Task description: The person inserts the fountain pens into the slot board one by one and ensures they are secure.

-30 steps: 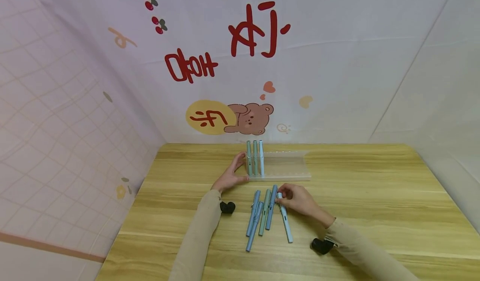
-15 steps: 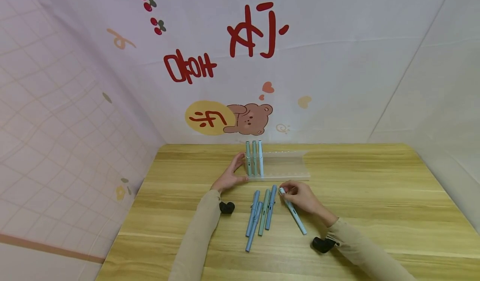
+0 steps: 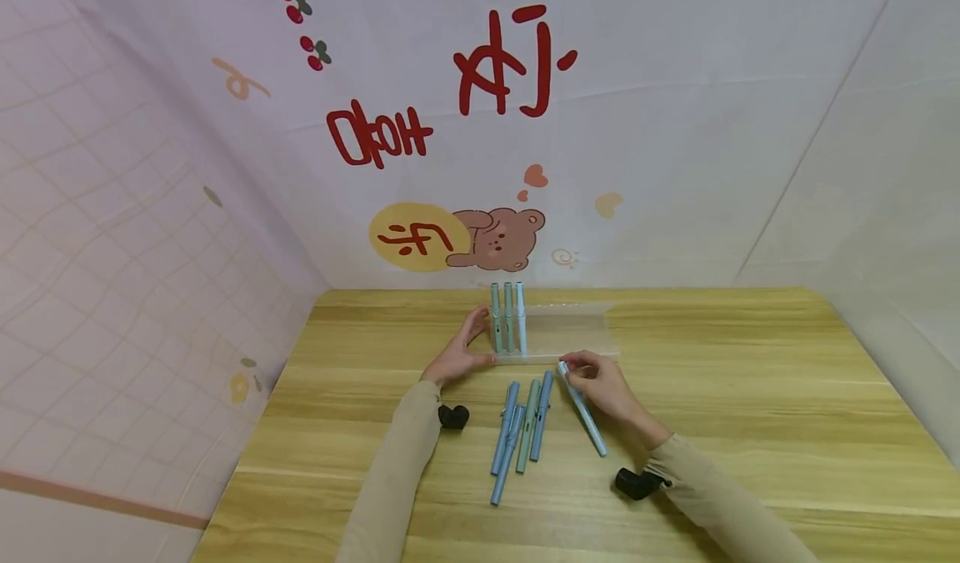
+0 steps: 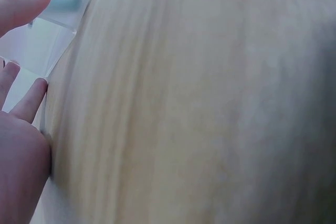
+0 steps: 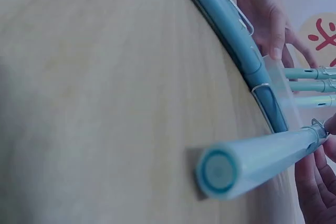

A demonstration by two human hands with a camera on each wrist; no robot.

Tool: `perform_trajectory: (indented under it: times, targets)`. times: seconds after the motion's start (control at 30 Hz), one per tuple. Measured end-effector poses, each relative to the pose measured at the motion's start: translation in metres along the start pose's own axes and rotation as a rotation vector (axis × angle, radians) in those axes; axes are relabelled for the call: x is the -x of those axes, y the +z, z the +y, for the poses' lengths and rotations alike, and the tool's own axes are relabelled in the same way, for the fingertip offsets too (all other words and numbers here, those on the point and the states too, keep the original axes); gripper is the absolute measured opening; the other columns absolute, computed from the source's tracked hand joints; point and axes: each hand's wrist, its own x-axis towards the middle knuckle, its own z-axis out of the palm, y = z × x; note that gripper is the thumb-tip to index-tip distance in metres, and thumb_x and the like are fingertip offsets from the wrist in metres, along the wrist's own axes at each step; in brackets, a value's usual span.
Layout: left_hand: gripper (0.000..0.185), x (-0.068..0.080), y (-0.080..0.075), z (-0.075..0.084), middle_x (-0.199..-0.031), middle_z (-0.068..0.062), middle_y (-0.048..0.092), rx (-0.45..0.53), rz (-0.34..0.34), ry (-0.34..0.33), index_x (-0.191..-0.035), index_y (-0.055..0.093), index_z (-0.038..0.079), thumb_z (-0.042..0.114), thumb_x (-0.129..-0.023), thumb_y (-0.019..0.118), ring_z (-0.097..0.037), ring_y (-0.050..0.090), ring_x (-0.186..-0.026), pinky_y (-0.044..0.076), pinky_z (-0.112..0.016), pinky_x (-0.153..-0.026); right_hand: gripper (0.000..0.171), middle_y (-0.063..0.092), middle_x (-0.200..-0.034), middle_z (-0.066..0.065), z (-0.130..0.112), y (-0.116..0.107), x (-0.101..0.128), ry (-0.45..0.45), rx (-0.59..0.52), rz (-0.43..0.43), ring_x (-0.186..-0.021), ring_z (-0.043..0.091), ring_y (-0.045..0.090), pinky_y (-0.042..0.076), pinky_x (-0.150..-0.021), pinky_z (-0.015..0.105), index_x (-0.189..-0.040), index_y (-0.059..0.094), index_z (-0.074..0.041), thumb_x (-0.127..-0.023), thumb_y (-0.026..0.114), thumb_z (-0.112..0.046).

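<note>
At rack (image 3: 570,329): 3 pens (image 3: 507,317) slotted, 4 loose pens (image 3: 521,425) left. Right hand (image 3: 603,388) pinching fifth pen (image 3: 581,409); left hand (image 3: 461,354), fingers straight, bracing rack end.

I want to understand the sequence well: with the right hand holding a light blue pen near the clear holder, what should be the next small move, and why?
Probably stand the light blue pen upright in the clear holder, beside the three standing pens. The right hand grips it near the holder's front edge, the part right of those pens looks free, and the left hand rests against the holder's left end.
</note>
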Motion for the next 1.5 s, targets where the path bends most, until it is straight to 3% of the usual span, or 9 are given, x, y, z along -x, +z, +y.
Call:
perform_trajectory:
  times: [0.2, 0.4, 0.6, 0.73, 0.9, 1.17, 1.5]
  targets:
    - [0.095, -0.005, 0.0, -0.016, -0.159, -0.009, 0.015, -0.039, 0.03, -0.007, -0.155, 0.014, 0.015, -0.006, -0.082, 0.071, -0.034, 0.016, -0.144, 0.024, -0.058, -0.108, 0.027, 0.065, -0.091, 0.016, 0.001, 0.002, -0.004, 0.03, -0.075, 0.047, -0.077, 0.018, 0.063, 0.05, -0.062, 0.023, -0.112, 0.065, 0.009, -0.085, 0.063, 0.006]
    - [0.095, -0.007, 0.0, -0.023, -0.158, -0.004, 0.018, -0.065, 0.057, -0.004, -0.155, 0.016, 0.018, -0.006, -0.082, 0.071, -0.029, 0.02, -0.143, 0.029, -0.054, -0.107, 0.027, 0.067, -0.094, 0.019, -0.005, 0.002, -0.007, 0.05, -0.083, 0.08, -0.078, 0.015, 0.064, 0.051, -0.064, 0.021, -0.113, 0.065, 0.01, -0.086, 0.061, 0.007]
    - [0.095, -0.006, 0.002, -0.018, -0.159, -0.008, 0.015, -0.063, 0.046, 0.006, -0.155, 0.014, 0.013, -0.009, -0.081, 0.07, -0.034, 0.017, -0.143, 0.024, -0.055, -0.109, 0.028, 0.066, -0.098, 0.024, -0.007, 0.002, -0.009, 0.07, -0.115, 0.115, -0.079, 0.015, 0.065, 0.052, -0.066, 0.022, -0.115, 0.063, 0.012, -0.088, 0.06, 0.007]
    - [0.094, -0.003, 0.002, -0.007, -0.159, -0.015, 0.011, -0.019, 0.02, 0.016, -0.155, 0.013, 0.009, -0.011, -0.081, 0.069, -0.041, 0.012, -0.142, 0.016, -0.06, -0.109, 0.028, 0.064, -0.101, 0.026, -0.009, 0.002, -0.011, 0.072, -0.139, 0.136, -0.081, 0.016, 0.066, 0.052, -0.068, 0.022, -0.117, 0.063, 0.011, -0.09, 0.061, 0.005]
    - [0.093, 0.001, 0.001, 0.005, -0.159, -0.019, 0.009, -0.021, -0.014, 0.015, -0.155, 0.013, 0.008, -0.01, -0.082, 0.068, -0.044, 0.011, -0.142, 0.016, -0.062, -0.109, 0.029, 0.062, -0.105, 0.028, -0.013, 0.0, -0.013, 0.068, -0.169, 0.146, -0.083, 0.015, 0.066, 0.054, -0.069, 0.026, -0.118, 0.061, 0.013, -0.09, 0.06, 0.005]
    - [0.093, 0.001, 0.0, 0.004, -0.159, -0.018, 0.006, -0.014, -0.029, 0.009, -0.155, 0.013, 0.013, -0.009, -0.083, 0.067, -0.043, 0.009, -0.142, 0.017, -0.061, -0.109, 0.03, 0.061, -0.108, 0.031, -0.044, -0.003, -0.014, 0.063, -0.193, 0.157, -0.085, 0.022, 0.066, 0.053, -0.067, 0.026, -0.118, 0.057, 0.018, -0.09, 0.058, 0.007]
    - [0.094, 0.002, 0.0, 0.006, -0.159, -0.015, 0.008, 0.007, -0.027, 0.006, -0.155, 0.013, 0.013, -0.011, -0.083, 0.067, -0.041, 0.01, -0.143, 0.022, -0.06, -0.108, 0.031, 0.057, -0.113, 0.032, -0.057, -0.003, -0.025, 0.093, -0.212, 0.225, -0.093, 0.033, 0.063, 0.055, -0.075, 0.038, -0.121, 0.058, 0.015, -0.091, 0.055, 0.008]
